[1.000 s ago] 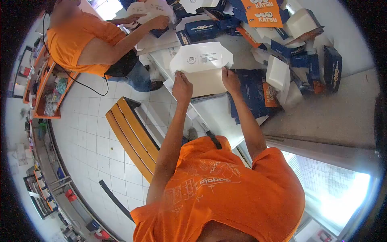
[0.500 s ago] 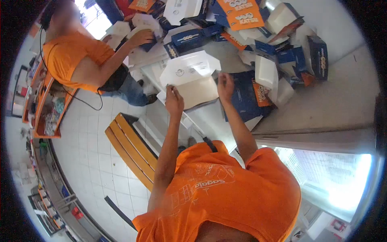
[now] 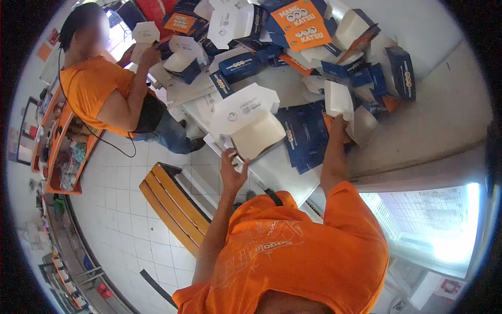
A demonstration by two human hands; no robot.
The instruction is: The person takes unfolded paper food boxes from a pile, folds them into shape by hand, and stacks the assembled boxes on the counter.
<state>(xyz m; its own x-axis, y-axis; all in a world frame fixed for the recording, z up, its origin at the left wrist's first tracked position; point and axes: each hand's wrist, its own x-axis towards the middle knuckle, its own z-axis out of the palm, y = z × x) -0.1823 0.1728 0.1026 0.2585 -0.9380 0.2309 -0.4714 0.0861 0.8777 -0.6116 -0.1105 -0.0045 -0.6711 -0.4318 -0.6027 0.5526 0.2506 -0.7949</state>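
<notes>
An unfolded takeout box (image 3: 260, 137), white inside with a printed lid raised, lies on the table in front of me. My left hand (image 3: 234, 171) is at its near left corner, thumb and fingers apart. Farther right, my right hand (image 3: 339, 128) reaches out to a second takeout box (image 3: 339, 99), white side up. Its fingers meet that box's near edge and are partly hidden there. Between the two boxes lies a stack of flat dark blue box blanks (image 3: 303, 137).
Several blue and orange folded boxes (image 3: 243, 64) crowd the back of the table, with an orange printed panel (image 3: 301, 23) among them. A co-worker in an orange shirt (image 3: 99, 91) holds a box (image 3: 140, 51) at the left. A slatted bench (image 3: 175, 206) stands below.
My right hand has left the unfolded box's right side and moved right to the second box. My left hand's fingers have spread at the near corner. The co-worker has lifted a box.
</notes>
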